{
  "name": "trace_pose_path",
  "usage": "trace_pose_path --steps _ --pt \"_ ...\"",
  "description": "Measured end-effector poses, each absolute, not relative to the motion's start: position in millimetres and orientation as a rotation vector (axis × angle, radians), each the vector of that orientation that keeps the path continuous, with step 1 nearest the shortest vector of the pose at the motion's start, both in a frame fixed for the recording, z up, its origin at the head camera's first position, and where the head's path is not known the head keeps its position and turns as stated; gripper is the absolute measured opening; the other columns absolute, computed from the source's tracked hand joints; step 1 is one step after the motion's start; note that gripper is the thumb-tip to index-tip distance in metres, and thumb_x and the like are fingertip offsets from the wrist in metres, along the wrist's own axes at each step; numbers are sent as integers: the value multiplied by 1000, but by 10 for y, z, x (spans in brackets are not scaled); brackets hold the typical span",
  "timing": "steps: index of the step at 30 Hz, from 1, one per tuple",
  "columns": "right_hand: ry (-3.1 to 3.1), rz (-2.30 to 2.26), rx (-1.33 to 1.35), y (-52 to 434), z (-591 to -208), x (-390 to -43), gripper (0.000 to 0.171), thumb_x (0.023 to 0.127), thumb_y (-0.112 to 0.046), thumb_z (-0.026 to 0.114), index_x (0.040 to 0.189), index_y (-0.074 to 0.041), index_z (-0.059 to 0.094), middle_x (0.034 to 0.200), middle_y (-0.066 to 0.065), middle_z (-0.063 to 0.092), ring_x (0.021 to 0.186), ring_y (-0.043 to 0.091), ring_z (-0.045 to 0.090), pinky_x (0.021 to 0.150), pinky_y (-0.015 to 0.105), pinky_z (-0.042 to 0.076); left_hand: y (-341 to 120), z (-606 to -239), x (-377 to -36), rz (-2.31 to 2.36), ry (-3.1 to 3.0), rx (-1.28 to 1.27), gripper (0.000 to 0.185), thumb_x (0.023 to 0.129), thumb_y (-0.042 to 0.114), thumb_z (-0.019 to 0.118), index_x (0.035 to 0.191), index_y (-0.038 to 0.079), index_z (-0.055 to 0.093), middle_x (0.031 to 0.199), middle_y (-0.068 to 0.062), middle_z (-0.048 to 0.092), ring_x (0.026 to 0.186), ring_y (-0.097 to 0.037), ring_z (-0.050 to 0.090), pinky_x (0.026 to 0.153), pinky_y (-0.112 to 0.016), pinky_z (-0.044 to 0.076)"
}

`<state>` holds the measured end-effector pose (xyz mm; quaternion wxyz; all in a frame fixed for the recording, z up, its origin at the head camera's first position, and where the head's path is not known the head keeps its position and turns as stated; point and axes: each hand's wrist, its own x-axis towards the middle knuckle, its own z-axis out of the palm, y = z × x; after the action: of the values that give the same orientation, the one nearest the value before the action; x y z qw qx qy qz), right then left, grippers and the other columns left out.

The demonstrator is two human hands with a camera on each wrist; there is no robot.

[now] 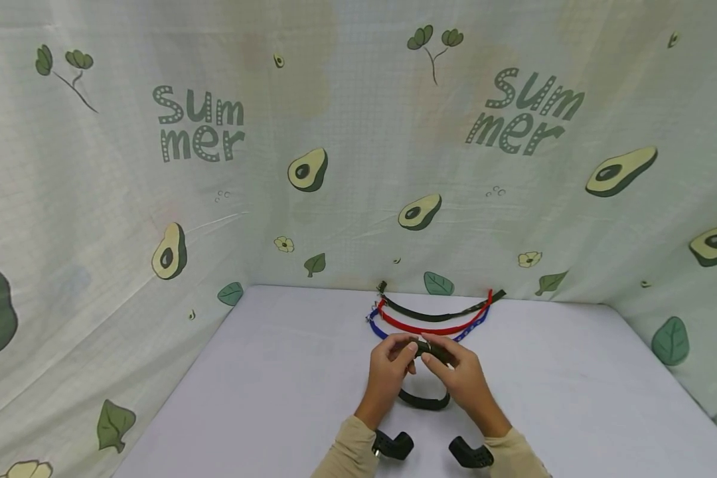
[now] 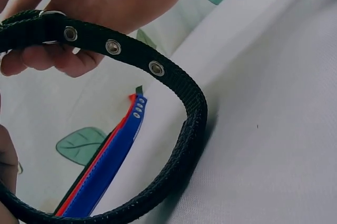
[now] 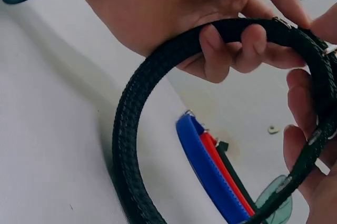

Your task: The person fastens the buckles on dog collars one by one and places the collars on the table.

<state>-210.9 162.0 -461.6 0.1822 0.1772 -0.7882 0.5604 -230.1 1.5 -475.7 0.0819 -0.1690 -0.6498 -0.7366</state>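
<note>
A dark green, nearly black pet collar (image 1: 424, 402), bent into a loop, is held between both hands above the table. My left hand (image 1: 390, 364) pinches it at the left, its thumb on the strap. My right hand (image 1: 461, 373) grips the strap at the right, with fingers curled under it in the right wrist view. Along the collar (image 2: 179, 82) run metal-rimmed eyelets, and a metal ring or buckle shows near the fingers. Where the strap ends meet, the fingers partly hide them. The loop's lower part hangs toward me.
Behind the hands lie a blue collar (image 3: 202, 163), a red collar (image 1: 421, 328) and another dark green collar (image 1: 430, 317), curved side by side on the white table (image 1: 287, 385). A printed cloth wall (image 1: 358, 119) stands at the back and sides.
</note>
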Motion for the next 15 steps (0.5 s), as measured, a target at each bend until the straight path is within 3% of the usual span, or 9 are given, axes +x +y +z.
trace_pose_path --steps 5,11,15 --pt "-2213 1687 471 1612 -4647 -2128 29 92 -12 74 120 -5 67 116 8 69 98 16 66 80 24 55 11 -4768 -2312 -2197 -1953 -534 24 101 21 62 116 2 66 98 -7 67 72 -15 63 61 -25 51" --pt "-2176 1748 393 1640 -4668 -2154 27 90 -7 76 115 -3 67 110 9 69 93 17 66 76 26 56 6 -4789 -2342 -2265 -1878 -526 29 102 19 60 123 -2 61 112 -11 66 89 -19 65 74 -30 57" --pt "-2202 1726 331 1635 -4624 -2128 25 91 -7 74 115 -2 68 106 9 69 88 16 63 74 25 54 4 -4794 -2358 -2313 -1817 -525 34 104 18 57 127 -6 56 113 -14 65 95 -22 65 75 -33 58"
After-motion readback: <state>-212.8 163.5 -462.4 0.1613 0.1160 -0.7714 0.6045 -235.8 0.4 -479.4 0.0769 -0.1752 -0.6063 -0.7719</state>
